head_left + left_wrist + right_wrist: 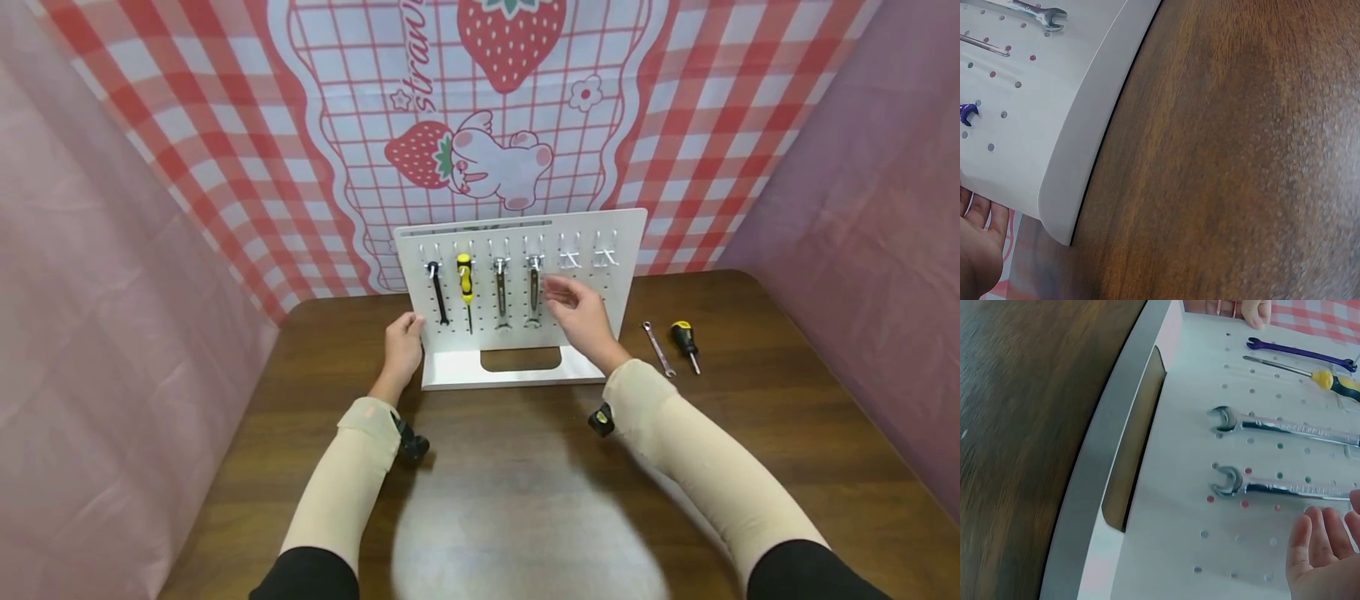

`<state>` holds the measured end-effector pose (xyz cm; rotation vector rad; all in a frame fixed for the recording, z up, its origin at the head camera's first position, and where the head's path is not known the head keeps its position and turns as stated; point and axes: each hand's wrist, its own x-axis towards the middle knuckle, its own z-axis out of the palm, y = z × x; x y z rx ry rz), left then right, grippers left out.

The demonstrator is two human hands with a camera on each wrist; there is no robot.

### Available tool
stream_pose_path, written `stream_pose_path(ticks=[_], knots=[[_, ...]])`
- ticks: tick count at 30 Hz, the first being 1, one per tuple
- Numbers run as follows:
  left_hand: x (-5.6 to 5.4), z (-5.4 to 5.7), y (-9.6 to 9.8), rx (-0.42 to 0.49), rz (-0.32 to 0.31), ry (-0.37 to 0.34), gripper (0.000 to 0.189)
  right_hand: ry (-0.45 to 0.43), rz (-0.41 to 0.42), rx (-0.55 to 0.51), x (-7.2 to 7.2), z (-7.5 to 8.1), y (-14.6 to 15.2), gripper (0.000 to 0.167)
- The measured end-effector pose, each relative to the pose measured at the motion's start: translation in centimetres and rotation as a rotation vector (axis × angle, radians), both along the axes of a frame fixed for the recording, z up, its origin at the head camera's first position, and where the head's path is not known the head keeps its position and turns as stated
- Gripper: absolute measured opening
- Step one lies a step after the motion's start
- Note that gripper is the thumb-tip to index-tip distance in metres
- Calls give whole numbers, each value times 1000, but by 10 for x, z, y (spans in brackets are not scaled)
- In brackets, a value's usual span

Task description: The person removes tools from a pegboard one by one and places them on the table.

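Note:
A white pegboard stand (450, 340) stands upright on the table, with several tools hanging from its hooks. My left hand (403, 346) grips the board's left edge, thumb at the front and fingers behind. From left to right hang a dark purplish wrench (438, 293), a yellow-and-black screwdriver (466, 282) and two silver combination wrenches, the left one (501, 287) and the right one (534, 292). Just right of that last wrench, my right hand (581, 317) has its fingers loosely extended; in the right wrist view its fingertips (1315, 519) are beside the wrench shaft.
Two hooks at the board's right, one (570, 252) beside the other (605, 250), carry no tool. On the table right of the stand lie a small wrench (658, 348) and a black-and-yellow screwdriver (684, 337). A checked strawberry cloth (247, 167) hangs behind.

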<state>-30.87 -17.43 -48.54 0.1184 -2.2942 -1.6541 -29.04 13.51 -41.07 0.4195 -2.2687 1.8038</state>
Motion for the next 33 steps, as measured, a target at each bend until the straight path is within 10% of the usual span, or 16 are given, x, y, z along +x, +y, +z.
stream_pose_path(ticks=[33], knots=[[0,0,0,0,5,16,17,-149,-85,6,0,-1,-17,24]])
